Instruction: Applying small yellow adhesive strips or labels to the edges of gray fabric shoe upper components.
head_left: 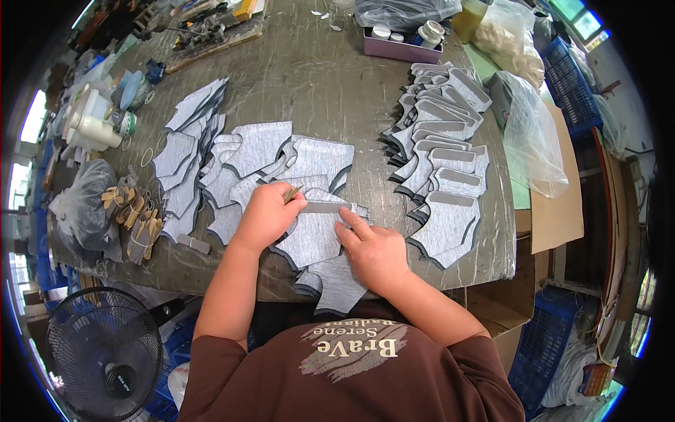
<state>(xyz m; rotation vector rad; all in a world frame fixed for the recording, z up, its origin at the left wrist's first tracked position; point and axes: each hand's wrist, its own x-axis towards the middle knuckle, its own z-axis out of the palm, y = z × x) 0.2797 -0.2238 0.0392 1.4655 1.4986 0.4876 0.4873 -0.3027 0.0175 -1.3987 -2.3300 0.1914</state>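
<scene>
Desk (316, 77): dark, scuffed top, carrying grey fabric cut pieces. Finished stack (443, 148) of pieces with darker strips runs along the right side, well apart from the loose grey pieces (211, 155) fanned out on the left. Work piece (316, 235), grey, lies flat at the near edge between both hands. Narrow grey strip (327, 207) sits along its top edge. Left hand (266, 214) rests on the piece, fingers curled around a small brush (292, 193). Right hand (376, 254): fingers extended flat, fingertips pressing the strip's right end, gripping nothing.
</scene>
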